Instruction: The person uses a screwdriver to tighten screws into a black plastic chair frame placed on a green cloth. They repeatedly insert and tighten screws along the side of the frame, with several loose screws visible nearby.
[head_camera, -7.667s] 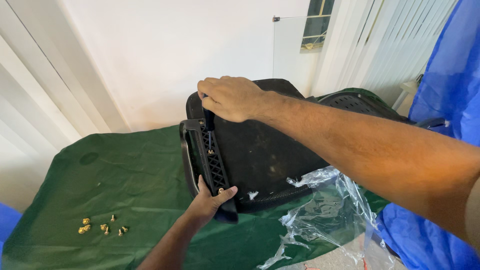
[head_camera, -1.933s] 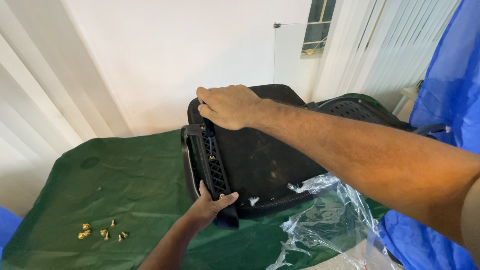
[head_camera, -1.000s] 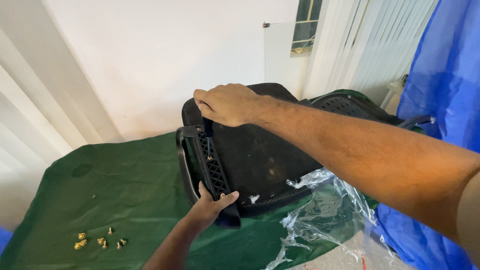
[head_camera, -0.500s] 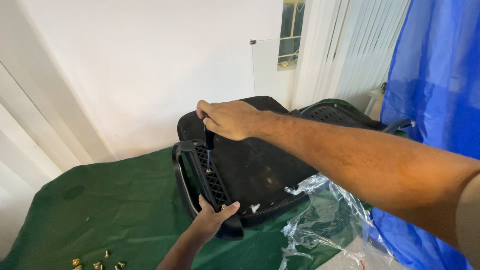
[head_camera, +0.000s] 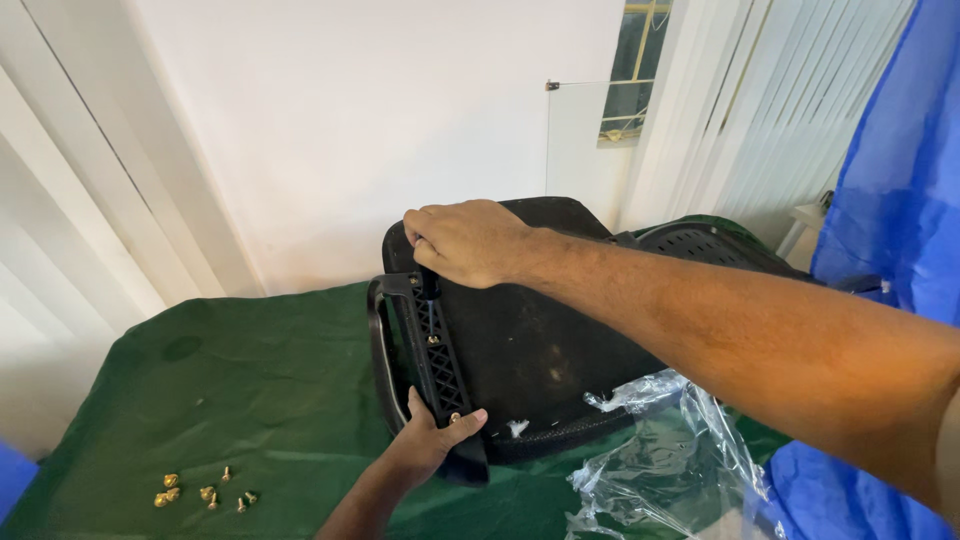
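Observation:
A black chair seat lies underside up on a green cloth. Along its left edge runs a black ribbed armrest bracket with a curved handle loop. My right hand grips the top end of the bracket at the seat's upper corner. My left hand holds the bracket's lower end from below, thumb over it. Brass-coloured screws sit in the bracket's holes.
Several loose brass screws lie on the cloth at the near left. Crumpled clear plastic wrap lies at the near right. A black mesh chair part sits behind the seat. Blue sheeting hangs at right; a white wall stands behind.
The camera has tilted up and shifted, so the seat and screws sit lower in view. Both hands keep their grip on the bracket, which stays in the same place on the seat.

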